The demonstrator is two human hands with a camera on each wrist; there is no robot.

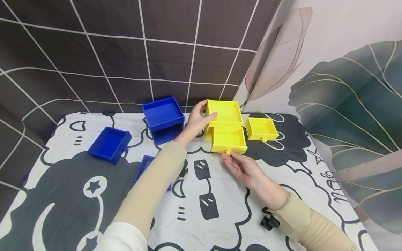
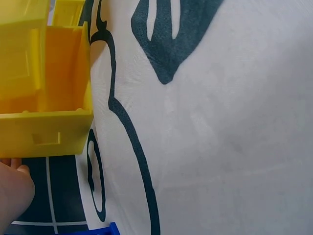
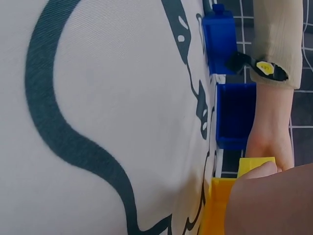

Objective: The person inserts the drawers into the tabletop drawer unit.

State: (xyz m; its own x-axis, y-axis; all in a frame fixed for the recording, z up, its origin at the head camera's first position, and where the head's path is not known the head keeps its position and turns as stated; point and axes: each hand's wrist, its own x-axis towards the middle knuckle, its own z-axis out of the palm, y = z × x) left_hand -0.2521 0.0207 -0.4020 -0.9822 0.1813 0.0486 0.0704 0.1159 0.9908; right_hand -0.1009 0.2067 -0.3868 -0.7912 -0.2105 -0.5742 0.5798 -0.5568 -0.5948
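In the head view, can read one word (image 1: 335, 187) only: "YOU", printed in dark outline letters on the white part of the sheet (image 1: 220, 184), near its right edge. Runs sideways, from far to near. Has on its far side a star-like mark (image 1: 315, 156). Also can see, on the dark cloud print (image 1: 62, 181) at left, stars (image 1: 93, 187) inside white circles, and a white crescent moon (image 1: 37, 228). Shows, on the left wrist's strap (image 3: 282, 74), a yellow patch (image 3: 265, 67) with dark marks, too small to read.
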